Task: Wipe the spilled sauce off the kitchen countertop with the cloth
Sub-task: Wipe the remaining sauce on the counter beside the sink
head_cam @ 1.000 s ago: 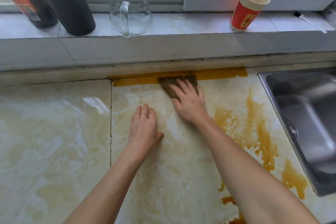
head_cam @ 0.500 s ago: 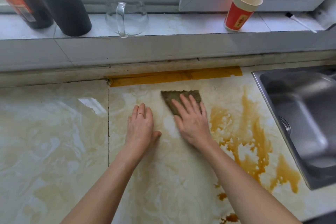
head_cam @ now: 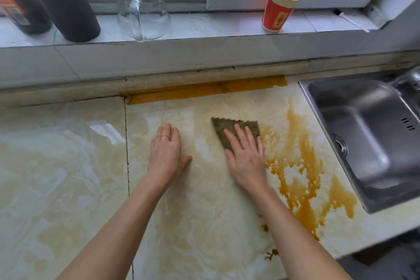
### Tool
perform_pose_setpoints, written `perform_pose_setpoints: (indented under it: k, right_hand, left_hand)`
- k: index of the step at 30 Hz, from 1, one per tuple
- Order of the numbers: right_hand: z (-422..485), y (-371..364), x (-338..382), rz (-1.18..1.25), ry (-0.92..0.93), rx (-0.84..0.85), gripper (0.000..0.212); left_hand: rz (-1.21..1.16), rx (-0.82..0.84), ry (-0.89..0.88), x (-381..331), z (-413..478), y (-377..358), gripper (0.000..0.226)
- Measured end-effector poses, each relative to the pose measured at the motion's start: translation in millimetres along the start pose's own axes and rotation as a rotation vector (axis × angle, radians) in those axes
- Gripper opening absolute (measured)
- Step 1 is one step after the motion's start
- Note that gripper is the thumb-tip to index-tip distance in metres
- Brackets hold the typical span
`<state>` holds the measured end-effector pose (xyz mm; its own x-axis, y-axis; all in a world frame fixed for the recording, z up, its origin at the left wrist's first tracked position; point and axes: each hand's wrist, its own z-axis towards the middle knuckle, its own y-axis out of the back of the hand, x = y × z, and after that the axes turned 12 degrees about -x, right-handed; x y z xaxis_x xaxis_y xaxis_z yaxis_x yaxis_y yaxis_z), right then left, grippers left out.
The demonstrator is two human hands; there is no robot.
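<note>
Because the sauce point(head_cam: 304, 198) lies just right of my right hand point(head_cam: 247, 161), I press its flat fingers point(head_cam: 240, 135) on the cloth point(head_cam: 234, 126); my left hand point(head_cam: 167, 157) rests open on the countertop point(head_cam: 68, 166), probably bracing.

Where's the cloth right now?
In the head view the cloth lies on the countertop right of centre, under the fingers of the right hand, at the left edge of the sauce spill, left of the sink.
</note>
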<state>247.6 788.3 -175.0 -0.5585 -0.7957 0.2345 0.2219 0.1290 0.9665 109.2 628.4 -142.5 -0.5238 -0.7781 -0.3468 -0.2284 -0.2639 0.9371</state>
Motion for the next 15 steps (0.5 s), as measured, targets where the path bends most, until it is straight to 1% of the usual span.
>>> perform_pose_setpoints:
  k: [1,2,3,5,7,9,10,11,13,15]
  right_hand:
    - [2.3,-0.7,0.8,-0.009,-0.099,-0.013,0.056]
    - [1.5,-2.0,8.7,-0.019,-0.16,-0.02,0.056]
    - [-4.2,-3.9,20.7,-0.026,-0.173,-0.025,0.057]
    - [-28.5,-7.4,45.9,0.016,-0.066,-0.041,0.06]
    - [-56.2,-7.1,51.9,0.061,0.116,-0.005,0.057]
    - [-61.7,-2.9,31.5,0.069,0.228,0.038,0.056]
    - [-58.0,-0.8,16.8,0.052,0.22,0.044,0.057]
    - [-53.2,2.3,2.7,0.034,0.167,0.032,0.057]
    - [-40.4,8.5,-14.6,0.015,-0.014,0.007,0.061]
    - [-37.2,9.5,-9.2,-0.005,-0.146,0.002,0.067]
  left_hand:
    - [0.004,-0.002,-0.001,-0.1,-0.3,-0.2,0.087]
    - [0.006,-0.005,-0.002,-0.4,0.1,-0.2,0.087]
    - [0.005,-0.007,-0.003,-0.8,0.6,-0.3,0.087]
    - [-0.007,-0.011,0.001,-1.3,1.9,-0.8,0.086]
    - [-0.015,-0.016,-0.004,-2.0,2.4,-1.3,0.083]
    - [-0.017,-0.02,-0.011,-0.9,1.9,-1.0,0.081]
    - [-0.017,-0.02,-0.014,-0.1,1.6,-0.7,0.081]
    - [-0.016,-0.018,-0.017,0.0,0.9,-0.7,0.082]
    - [-0.014,-0.024,-0.017,0.7,0.4,-0.8,0.084]
    - [-0.008,-0.024,-0.014,1.4,0.3,-1.4,0.085]
